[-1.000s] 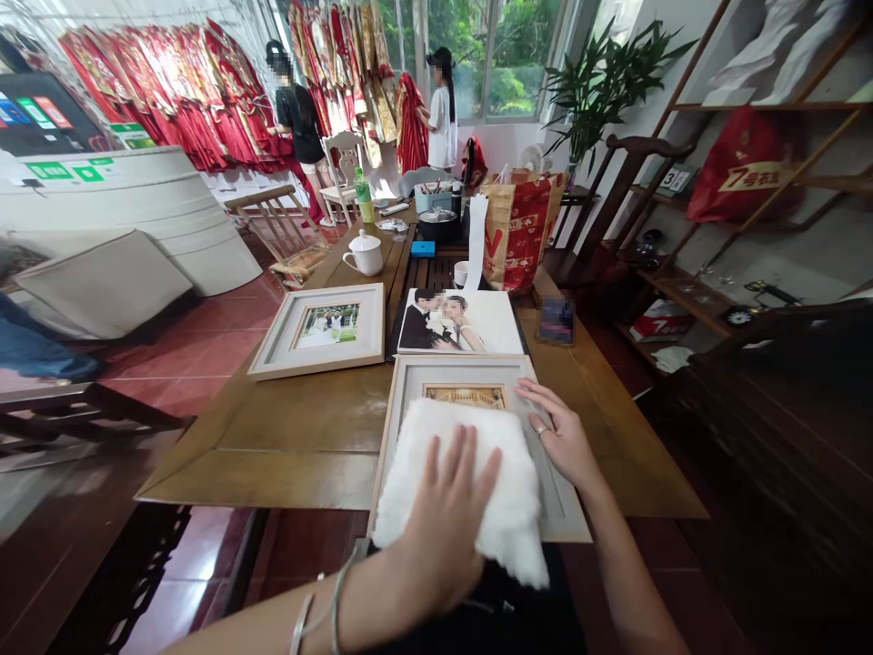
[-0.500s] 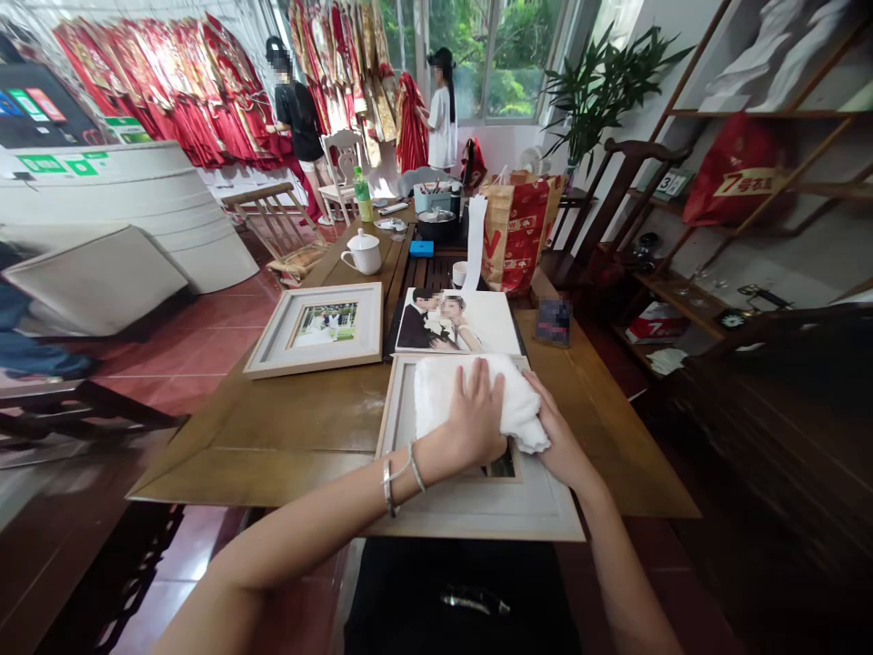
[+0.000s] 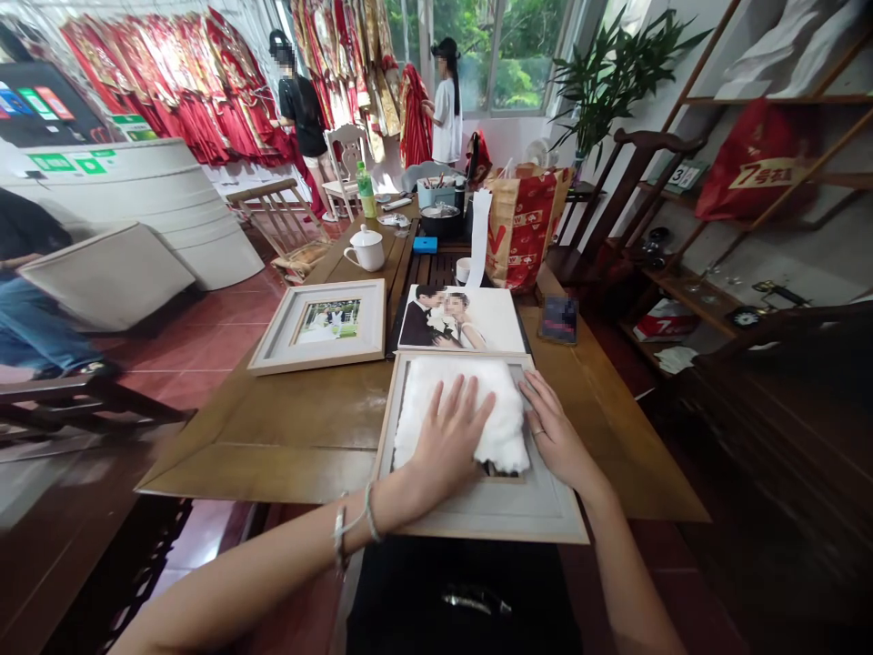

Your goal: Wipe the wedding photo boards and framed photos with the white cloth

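Note:
A pale picture frame (image 3: 538, 509) lies flat at the near edge of a wooden table (image 3: 306, 428). A fluffy white cloth (image 3: 429, 391) covers its upper half. My left hand (image 3: 446, 437) presses flat on the cloth, fingers spread. My right hand (image 3: 556, 432), with a ring, rests flat on the frame's right border, fingers touching the cloth's edge. Beyond lie a second framed photo (image 3: 324, 325) at the left and an unframed wedding print (image 3: 460, 318) just behind the near frame.
Farther up the table stand a white teapot (image 3: 366, 250), a green bottle (image 3: 365, 186), a red gift bag (image 3: 522, 227) and a small stand (image 3: 559, 318). Two people stand by racks of red garments. A seated person (image 3: 34, 300) is at left. Shelves and wooden chairs fill the right.
My left hand pushed the cloth from the frame's near end up to its far end, then drew it slightly back toward me and leftward. My right hand stayed on the frame's right side.

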Motion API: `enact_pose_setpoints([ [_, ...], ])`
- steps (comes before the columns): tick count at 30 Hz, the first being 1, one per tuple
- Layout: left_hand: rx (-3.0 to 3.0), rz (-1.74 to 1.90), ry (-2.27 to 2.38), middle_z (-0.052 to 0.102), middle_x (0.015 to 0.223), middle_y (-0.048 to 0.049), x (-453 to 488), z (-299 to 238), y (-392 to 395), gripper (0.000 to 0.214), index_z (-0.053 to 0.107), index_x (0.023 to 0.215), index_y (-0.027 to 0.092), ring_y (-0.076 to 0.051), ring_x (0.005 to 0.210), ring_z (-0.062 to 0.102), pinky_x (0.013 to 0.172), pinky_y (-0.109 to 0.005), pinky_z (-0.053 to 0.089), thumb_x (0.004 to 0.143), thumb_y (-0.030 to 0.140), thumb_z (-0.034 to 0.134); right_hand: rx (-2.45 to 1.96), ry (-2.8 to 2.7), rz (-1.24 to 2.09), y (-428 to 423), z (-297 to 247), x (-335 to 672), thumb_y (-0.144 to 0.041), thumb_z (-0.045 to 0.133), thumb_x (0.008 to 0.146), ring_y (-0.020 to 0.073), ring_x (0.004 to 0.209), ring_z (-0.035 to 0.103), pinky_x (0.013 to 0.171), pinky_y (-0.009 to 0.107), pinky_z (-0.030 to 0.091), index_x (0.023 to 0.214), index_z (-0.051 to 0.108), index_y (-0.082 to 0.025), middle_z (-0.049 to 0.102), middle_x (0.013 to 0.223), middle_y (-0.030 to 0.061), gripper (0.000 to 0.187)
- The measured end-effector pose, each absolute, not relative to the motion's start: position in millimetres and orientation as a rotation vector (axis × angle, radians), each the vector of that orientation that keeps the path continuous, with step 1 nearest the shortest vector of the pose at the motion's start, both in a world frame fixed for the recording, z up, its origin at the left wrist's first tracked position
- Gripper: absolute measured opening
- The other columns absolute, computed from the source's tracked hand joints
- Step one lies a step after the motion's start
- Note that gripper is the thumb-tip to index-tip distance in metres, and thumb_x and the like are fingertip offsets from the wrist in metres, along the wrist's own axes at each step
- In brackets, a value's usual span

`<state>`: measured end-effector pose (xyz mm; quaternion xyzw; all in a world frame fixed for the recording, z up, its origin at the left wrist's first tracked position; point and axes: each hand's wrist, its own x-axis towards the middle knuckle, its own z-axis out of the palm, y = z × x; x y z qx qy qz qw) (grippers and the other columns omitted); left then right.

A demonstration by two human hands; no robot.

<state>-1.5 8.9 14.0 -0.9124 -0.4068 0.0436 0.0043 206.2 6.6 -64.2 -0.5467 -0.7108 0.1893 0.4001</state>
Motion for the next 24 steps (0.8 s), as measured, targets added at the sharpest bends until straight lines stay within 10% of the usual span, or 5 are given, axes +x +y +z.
enact_pose_setpoints([
  [12, -3.015, 0.026, -0.827, 0.016, 0.157, -0.0104, 34, 15, 88, 0.076, 0.024, 0.146, 0.013, -0.025, 0.144, 0.002, 0.115, -0.048, 0.003, 0.077, 0.017, 0.053, -1.430, -1.749, 0.459, 5, -61, 204, -0.012, 0.037, 0.088, 0.0232, 0.142, 0.024, 0.118, 0.049, 0.017, 0.148, 0.022, -0.027, 0.029, 0.152, 0.0083, 0.063],
  [24, -3.431, 0.239, -0.830, 0.017, 0.155, -0.0121, -12, 43, -62, 0.072, 0.025, 0.147, 0.014, -0.030, 0.143, 0.010, 0.115, -0.051, 0.015, 0.085, 0.040, 0.052, -1.409, -1.748, 0.486, 7, -60, 205, -0.022, 0.033, 0.094, 0.0203, 0.144, 0.020, 0.118, 0.048, 0.018, 0.143, 0.035, -0.025, 0.031, 0.153, 0.0067, 0.049],
])
